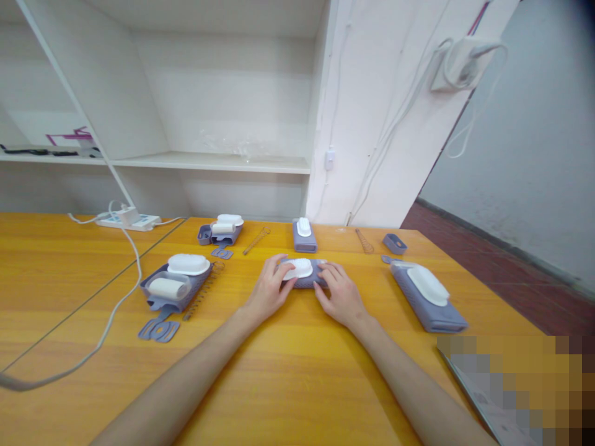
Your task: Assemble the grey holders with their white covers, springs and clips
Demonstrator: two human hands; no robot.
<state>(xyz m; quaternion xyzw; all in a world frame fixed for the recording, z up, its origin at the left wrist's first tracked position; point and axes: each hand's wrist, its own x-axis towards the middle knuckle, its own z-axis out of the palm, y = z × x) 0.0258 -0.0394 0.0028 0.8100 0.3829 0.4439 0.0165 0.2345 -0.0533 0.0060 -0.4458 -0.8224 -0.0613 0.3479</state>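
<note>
Both hands rest on one purple case (307,277) with a white oval top, lying mid-tabletop, nearer the far edge. Left hand (269,288) cups its left end, fingers curled onto the white top. Right hand (340,292) lies on its right end, fingers bent over the purple body. Case sits between the two hands, touching both. Open case with loose white parts (174,285) toward left edge; closed case (430,296) near right edge; spring (256,240) by far edge

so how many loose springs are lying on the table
3. One spring lies beside the open case at the left, one sits behind the hands near the back case, one far right by the small cap. Others may be hidden.
</note>
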